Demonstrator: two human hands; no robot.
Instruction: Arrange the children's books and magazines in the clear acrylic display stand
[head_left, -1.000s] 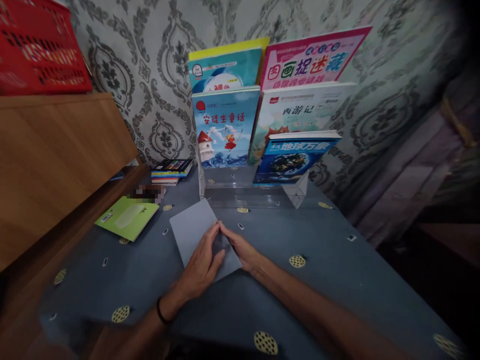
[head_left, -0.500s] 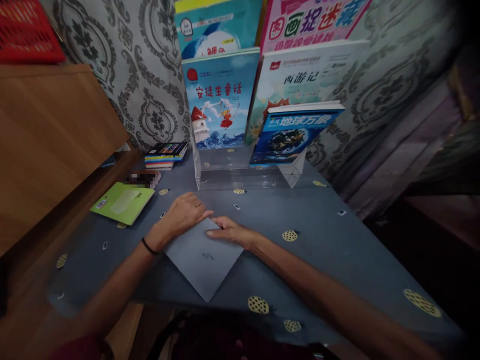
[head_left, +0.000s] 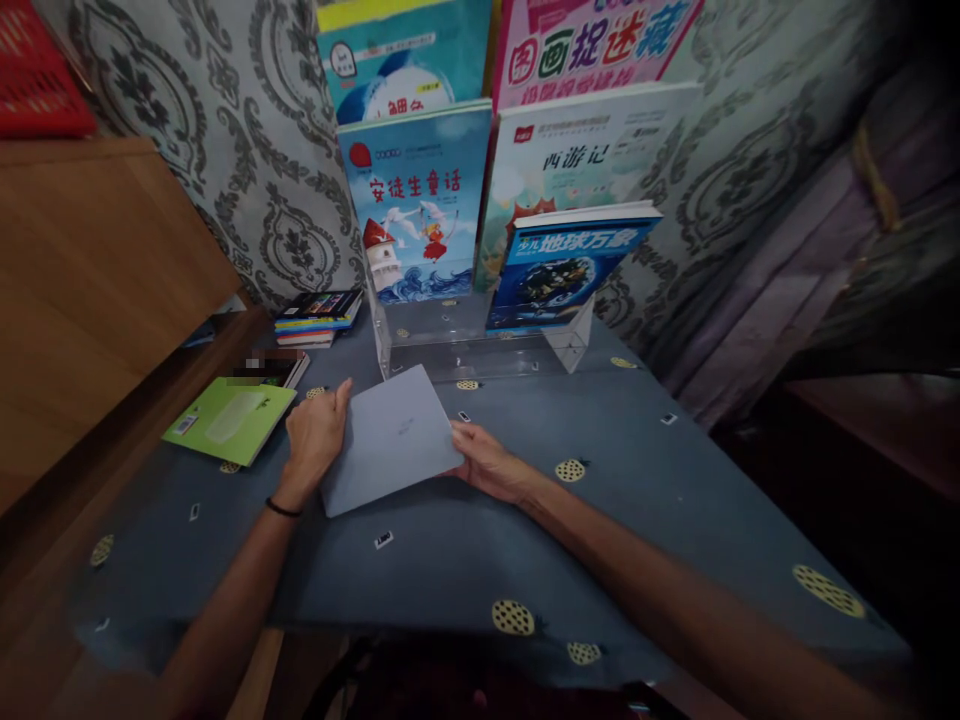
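A thin, plain grey book (head_left: 394,425) with small dark print at its middle is held tilted just above the table, in front of the clear stand. My left hand (head_left: 316,432) is closed at its left edge, thumb pointing up and the other fingers curled. At the right corner, my right hand (head_left: 486,462) pinches the cover with the thumb on top; its other fingers are partly hidden beneath. Left of my left hand lies a light green book (head_left: 229,420), partly over a dark book (head_left: 289,367).
The clear acrylic stand (head_left: 472,358) holds several picture books, with a blue earth book (head_left: 566,275) in front. A small stack of books (head_left: 319,318) sits to its left. A patterned cloth covers the table (head_left: 637,540). A wooden cabinet (head_left: 105,290) stands at the left.
The grey book has turned and moved away from me, toward the stand. My hands have spread from its far corner to its left and right sides.
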